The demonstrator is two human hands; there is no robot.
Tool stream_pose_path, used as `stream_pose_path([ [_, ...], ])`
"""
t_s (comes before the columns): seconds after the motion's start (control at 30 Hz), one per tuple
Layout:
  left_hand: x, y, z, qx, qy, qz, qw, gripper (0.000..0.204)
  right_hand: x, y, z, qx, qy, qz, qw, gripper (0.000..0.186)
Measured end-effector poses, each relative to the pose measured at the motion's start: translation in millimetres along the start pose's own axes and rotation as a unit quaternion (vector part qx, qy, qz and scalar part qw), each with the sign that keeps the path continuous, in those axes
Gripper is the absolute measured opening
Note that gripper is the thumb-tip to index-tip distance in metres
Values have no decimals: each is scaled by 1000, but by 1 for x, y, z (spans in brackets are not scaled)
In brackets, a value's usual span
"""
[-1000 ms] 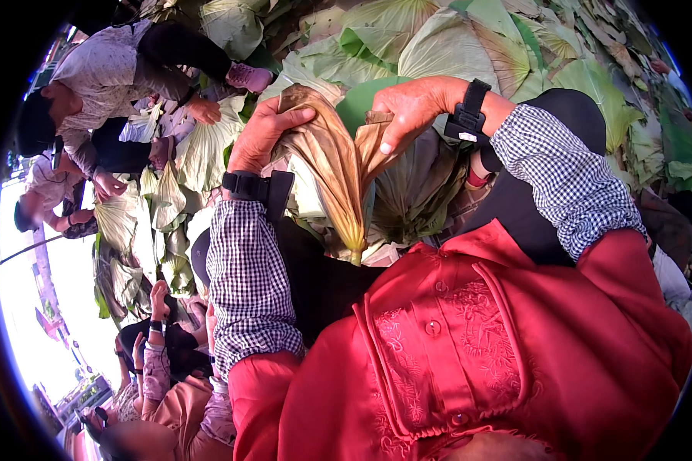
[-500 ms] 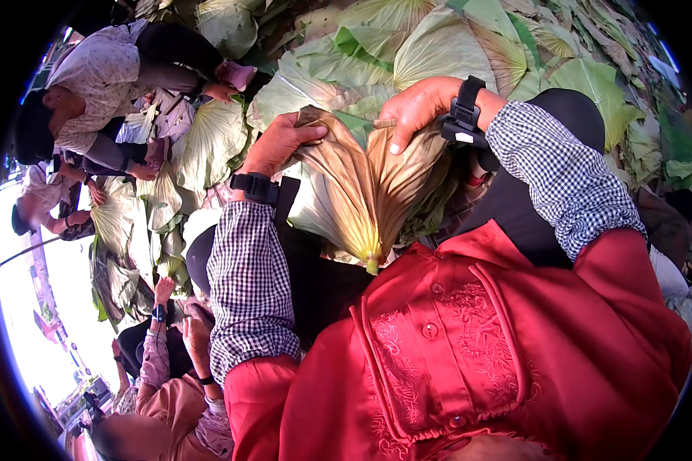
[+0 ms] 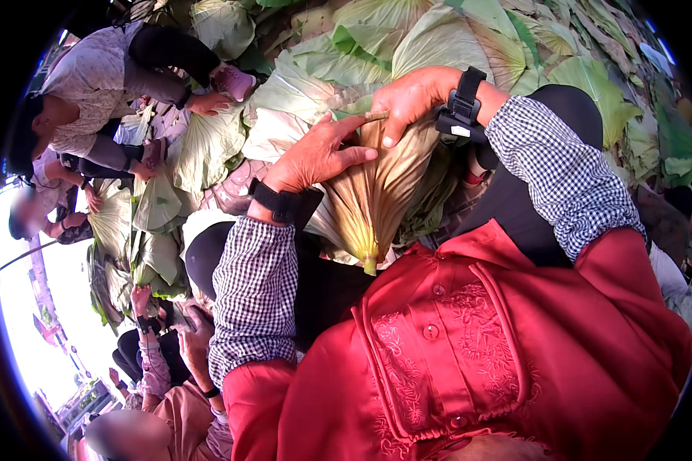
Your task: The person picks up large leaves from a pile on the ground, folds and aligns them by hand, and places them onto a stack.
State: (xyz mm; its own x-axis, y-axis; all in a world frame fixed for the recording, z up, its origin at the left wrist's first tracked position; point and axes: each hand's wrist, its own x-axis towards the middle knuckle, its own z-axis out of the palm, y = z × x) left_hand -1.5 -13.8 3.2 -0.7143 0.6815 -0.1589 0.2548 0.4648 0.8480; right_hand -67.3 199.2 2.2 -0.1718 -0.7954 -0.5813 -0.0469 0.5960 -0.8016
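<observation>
A brown, dried lotus leaf [image 3: 373,196] is folded into a fan in front of my chest. Its yellowish stem stub [image 3: 370,265] points toward me. My right hand [image 3: 417,96] pinches the far edge of this leaf. A short brown stick-like piece [image 3: 376,116] pokes out beside its fingers. My left hand [image 3: 319,156] lies across the leaf's left side, thumb and forefinger apart. The forefinger's tip reaches the stick-like piece by my right hand. Folds under my left palm are hidden.
Large green and pale lotus leaves [image 3: 438,42] are heaped beyond my hands. More leaves [image 3: 207,142] lie to the left, where a person in a patterned shirt [image 3: 96,69] bends over them. Another person [image 3: 181,419] works at the lower left. My dark-trousered knee [image 3: 569,115] rises at right.
My left hand has let go of the leaf's left edge and moved right, over the leaf toward my right hand. The leaf's left half has folded inward. My right hand stays nearly in place.
</observation>
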Motion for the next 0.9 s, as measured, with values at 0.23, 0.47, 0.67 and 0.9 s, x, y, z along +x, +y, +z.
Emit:
stream_pose_path([
  [0.23, -9, 5, -19, -150, -120, -143, 971, 29, -1, 0, -1, 24, 8, 31, 999, 29],
  [0.47, -14, -4, -27, -205, -110, -175, 957, 14, 3, 8, -2, 64, 18, 15, 998, 30],
  [0.67, -16, -13, -32, -232, -92, -184, 951, 12, 0, 5, -3, 67, 20, 30, 997, 31],
  [0.9, -19, -14, -33, -251, -69, -166, 951, 13, -1, 12, -3, 102, 26, 21, 994, 35],
])
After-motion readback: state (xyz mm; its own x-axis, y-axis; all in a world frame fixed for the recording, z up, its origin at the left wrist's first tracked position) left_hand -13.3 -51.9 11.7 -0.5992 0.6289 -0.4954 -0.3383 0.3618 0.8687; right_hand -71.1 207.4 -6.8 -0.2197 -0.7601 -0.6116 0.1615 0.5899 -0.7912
